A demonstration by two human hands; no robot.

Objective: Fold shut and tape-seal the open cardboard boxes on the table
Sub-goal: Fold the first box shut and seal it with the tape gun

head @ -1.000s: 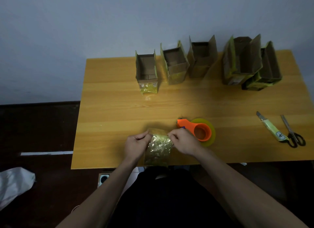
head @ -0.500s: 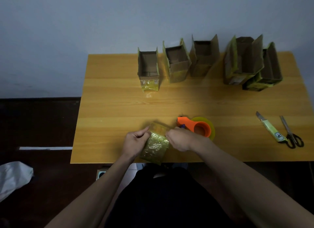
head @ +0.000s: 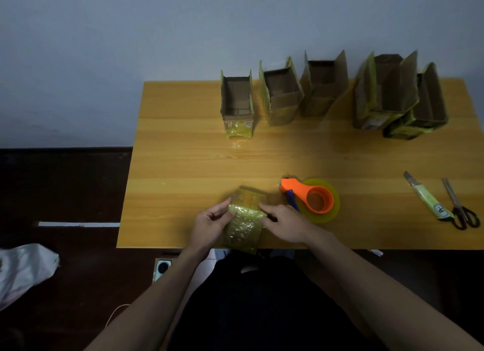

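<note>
One small tape-wrapped box (head: 245, 222) at the lower centre of the frame on the surface (head: 183, 167), long axis toward me, my left hand (head: 209, 226) and right hand (head: 284, 223) pinching its opposite sides, tape dispenser (head: 313, 198) just right of my right hand's fingers (head: 264, 208).

Left hand (head: 209, 226) at left side of taped box (head: 245, 226), fingers curled against its wall, thumb at upper edge. Right hand (head: 284, 223) at right side of the box, fingers curled on its top corner. Both forearms bare, extended from lower frame, converging toward the box.
</note>
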